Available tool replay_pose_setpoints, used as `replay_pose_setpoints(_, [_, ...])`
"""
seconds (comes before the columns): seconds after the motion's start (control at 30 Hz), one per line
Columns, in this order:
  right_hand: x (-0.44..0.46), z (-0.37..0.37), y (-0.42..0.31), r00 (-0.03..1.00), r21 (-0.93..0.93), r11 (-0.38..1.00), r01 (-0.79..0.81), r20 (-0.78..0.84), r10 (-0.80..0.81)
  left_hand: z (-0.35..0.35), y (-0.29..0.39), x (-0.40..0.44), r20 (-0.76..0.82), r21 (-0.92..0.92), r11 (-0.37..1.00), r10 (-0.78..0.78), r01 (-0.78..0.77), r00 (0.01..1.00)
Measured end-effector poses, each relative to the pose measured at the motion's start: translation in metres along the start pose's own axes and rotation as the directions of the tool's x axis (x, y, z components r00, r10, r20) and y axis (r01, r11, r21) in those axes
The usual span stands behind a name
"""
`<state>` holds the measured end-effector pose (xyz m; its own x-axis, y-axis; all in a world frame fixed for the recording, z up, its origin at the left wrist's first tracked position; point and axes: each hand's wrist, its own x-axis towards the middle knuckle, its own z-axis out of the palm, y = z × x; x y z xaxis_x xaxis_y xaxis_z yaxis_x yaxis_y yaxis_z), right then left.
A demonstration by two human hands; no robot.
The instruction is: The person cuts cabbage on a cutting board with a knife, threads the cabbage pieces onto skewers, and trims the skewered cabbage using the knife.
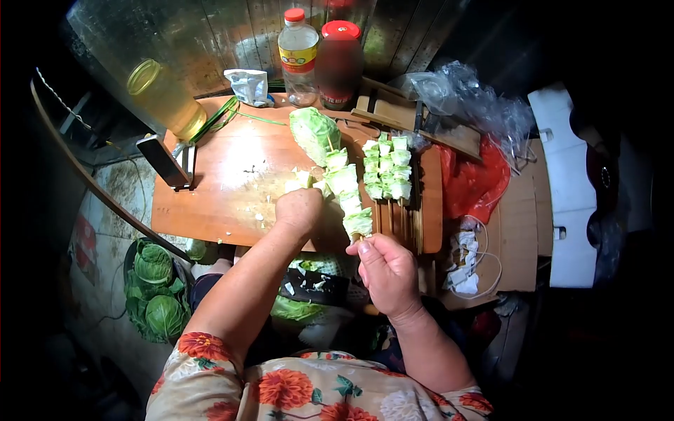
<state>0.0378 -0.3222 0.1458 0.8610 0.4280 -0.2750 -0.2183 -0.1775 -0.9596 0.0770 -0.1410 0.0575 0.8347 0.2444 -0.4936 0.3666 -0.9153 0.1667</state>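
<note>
In the head view my right hand (386,270) pinches the near end of a skewer threaded with pale green cabbage pieces (344,184). The skewer points away from me, its bare tip beside a larger cabbage chunk (314,132). My left hand (300,209) is over the board, left of the skewer, its fingers closed at some loose cabbage pieces (300,180); what they hold is mostly hidden. Finished-looking cabbage skewers (387,167) lie side by side on the wooden board (210,203), to the right of the held one, beside bare sticks (415,224).
A phone on a stand (165,161), a yellow jar (168,102), a clear bottle (298,56) and a red-lidded jar (340,70) stand along the far and left edges. A red bag (484,179) and cardboard (516,238) lie right. Cabbages (158,288) sit lower left.
</note>
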Motion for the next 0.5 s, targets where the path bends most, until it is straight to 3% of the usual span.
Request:
replay_pose_setpoints(0.27, [-0.002,-0.002,0.004,0.999,-0.017,0.998,0.054,0.002,-0.054,0.000,0.011,-0.029,0.067,-0.075,0.987,0.147,-0.142,0.987])
replay_pose_setpoints(0.33, [-0.003,-0.002,0.005,0.998,-0.022,0.998,0.059,0.003,-0.059,0.017,0.010,-0.026,-0.114,-0.130,0.978,0.149,-0.163,0.982])
replay_pose_setpoints(0.5, [-0.002,-0.001,0.005,0.998,-0.025,0.998,0.064,0.001,-0.064,0.050,0.005,-0.006,-0.129,-0.305,0.925,0.196,-0.227,0.972])
